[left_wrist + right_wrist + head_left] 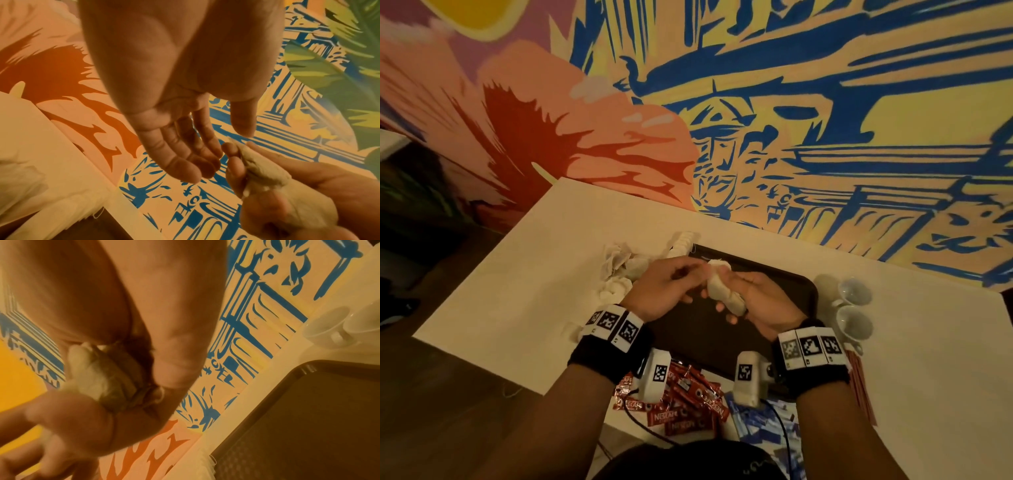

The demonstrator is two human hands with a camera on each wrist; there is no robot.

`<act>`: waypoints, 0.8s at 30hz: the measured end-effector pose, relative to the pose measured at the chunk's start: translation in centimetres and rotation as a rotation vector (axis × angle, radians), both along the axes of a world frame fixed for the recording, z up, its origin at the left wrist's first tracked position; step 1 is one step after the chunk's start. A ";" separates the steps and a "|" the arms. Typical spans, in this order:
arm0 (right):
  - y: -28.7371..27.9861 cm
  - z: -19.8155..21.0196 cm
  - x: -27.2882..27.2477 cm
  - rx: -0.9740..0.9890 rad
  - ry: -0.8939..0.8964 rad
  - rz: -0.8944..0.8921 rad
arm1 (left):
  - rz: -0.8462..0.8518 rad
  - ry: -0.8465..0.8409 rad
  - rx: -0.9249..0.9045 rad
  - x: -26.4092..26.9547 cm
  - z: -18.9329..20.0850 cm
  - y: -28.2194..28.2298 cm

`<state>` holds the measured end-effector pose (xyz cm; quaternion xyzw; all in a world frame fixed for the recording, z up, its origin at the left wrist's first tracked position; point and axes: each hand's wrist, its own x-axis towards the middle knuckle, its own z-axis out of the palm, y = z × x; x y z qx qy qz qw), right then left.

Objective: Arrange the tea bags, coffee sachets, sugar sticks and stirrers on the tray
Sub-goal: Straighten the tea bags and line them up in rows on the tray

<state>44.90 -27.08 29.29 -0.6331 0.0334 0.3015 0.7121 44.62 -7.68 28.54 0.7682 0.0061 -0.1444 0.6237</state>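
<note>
The right hand (753, 301) holds a stack of tea bags (724, 287) above the tray (801, 291), fingers and thumb curled round the pale bundle so that it stands up between the two hands; in the right wrist view the bags (102, 379) sit squeezed edge-on between thumb and fingers, which looks like a way to keep loose bags squared together before setting them down as one neat pile. The left hand (664, 287) is just beside the stack on its left, and its wrist view shows it open, palm (164, 65) up, fingers (185, 162) straight and relaxed, gripping nothing, fingertips close to the top of the stack (265, 168); my guess is that it serves to tap or steady the bags, or to take one off. Both wrists are raised off the worktop (524, 274), forearms coming in from the near edge and meeting over the dark tray, which lies directly under the hands and, as far as I can see past them, has little or nothing on it. More loose tea bags (619, 270) lie heaped on the worktop just left of the left hand. Red coffee sachets (685, 404) and blue sugar sticks (760, 425) lie below the wrists at the near edge, and red stirrers (859, 383) lie right of the right wrist, so most of the arranging seems yet to come. Two white cups (854, 308) stand right of the tray
</note>
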 end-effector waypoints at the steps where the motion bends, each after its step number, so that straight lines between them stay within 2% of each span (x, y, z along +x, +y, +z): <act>1: -0.4 0.1 -0.4 -0.007 -0.017 0.039 | -0.023 0.003 -0.019 -0.6 0.2 -0.4; 5: -1.8 0.5 -1.7 -0.070 -0.070 0.148 | -0.048 -0.033 -0.030 -2.5 1.4 -1.9; 8: -3.0 1.1 -2.8 -0.083 -0.093 0.152 | -0.028 -0.063 -0.011 -3.3 2.2 -3.0; 16: -5.9 1.3 -4.5 -0.086 -0.277 0.082 | 0.002 -0.094 -0.002 -5.3 3.4 -5.2; 20: -6.3 1.7 -5.1 -0.072 -0.344 -0.045 | 0.000 -0.063 -0.057 -6.5 3.4 -5.7; 24: -6.9 1.9 -5.7 -0.019 -0.317 -0.094 | -0.033 -0.078 -0.036 -7.1 3.3 -5.7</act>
